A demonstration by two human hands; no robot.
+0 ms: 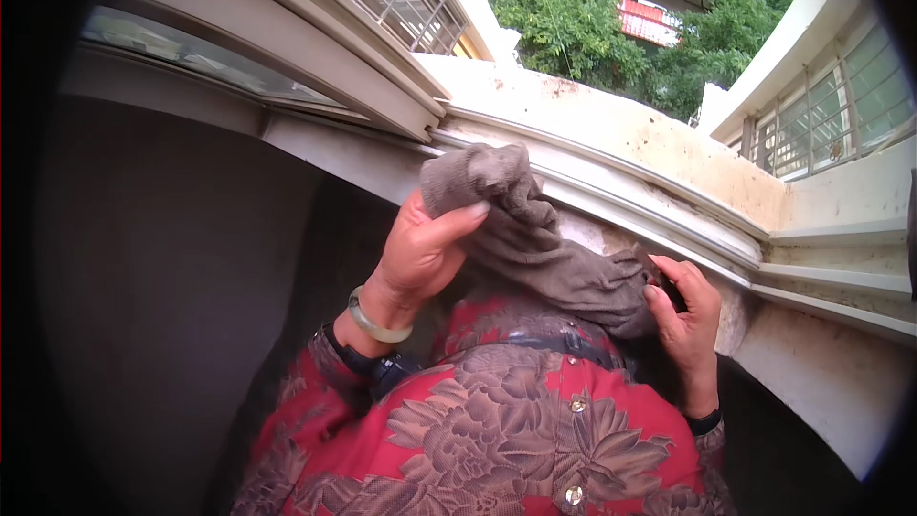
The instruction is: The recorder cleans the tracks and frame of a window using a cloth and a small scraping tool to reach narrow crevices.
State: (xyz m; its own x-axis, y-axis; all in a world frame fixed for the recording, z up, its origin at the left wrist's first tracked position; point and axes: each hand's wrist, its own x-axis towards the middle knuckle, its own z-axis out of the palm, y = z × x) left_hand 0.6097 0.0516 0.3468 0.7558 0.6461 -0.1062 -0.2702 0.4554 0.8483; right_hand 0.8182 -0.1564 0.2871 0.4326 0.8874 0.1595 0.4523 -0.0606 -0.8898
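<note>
A crumpled grey-brown cloth stretches between my two hands, in front of the window sill. My left hand grips its upper left end, thumb on top and the folds bunched over the fingers. At the lower right end, my right hand pinches the cloth's edge between thumb and fingers. Something dark shows between those fingers; I cannot tell whether it is part of the cloth. Just beyond the cloth runs the white sliding-window track, which the cloth partly hides.
A window sash with a glass pane stands at the left. Past the track lies a stained outer ledge, with trees far below. Barred windows flank the opening. A dark surface fills the left side.
</note>
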